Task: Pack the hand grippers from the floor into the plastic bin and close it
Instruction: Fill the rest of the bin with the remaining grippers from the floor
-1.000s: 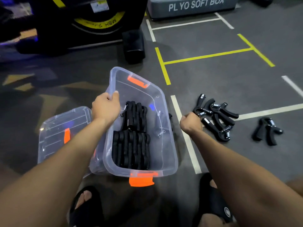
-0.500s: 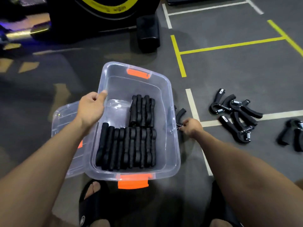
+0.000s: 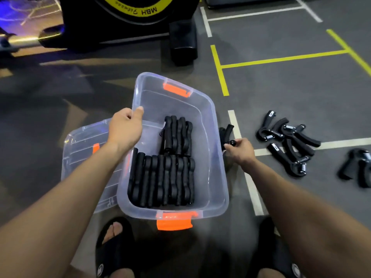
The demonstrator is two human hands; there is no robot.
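A clear plastic bin [image 3: 210, 125] with orange latches stands on the floor between my feet. Two rows of black hand grippers [image 3: 164, 179] lie packed inside it. My left hand [image 3: 125, 127] grips the bin's left rim. My right hand [image 3: 240, 150] holds one black hand gripper [image 3: 226, 133] by its spring end, just outside the bin's right wall. A pile of several loose hand grippers [image 3: 289, 143] lies on the floor to the right, and another hand gripper [image 3: 359, 167] lies further right. The clear lid [image 3: 82, 145] rests on the floor, partly under the bin's left side.
A black machine with a yellow ring [image 3: 130, 9] and its black foot [image 3: 182, 43] stand beyond the bin. White and yellow lines [image 3: 281, 59] mark the grey floor. My feet in black slides [image 3: 114, 245] sit close to the bin's near edge.
My right hand has moved from the pile to the bin's right side, carrying one hand gripper. The view has tilted down and nearer. My left hand has kept its grip on the rim.
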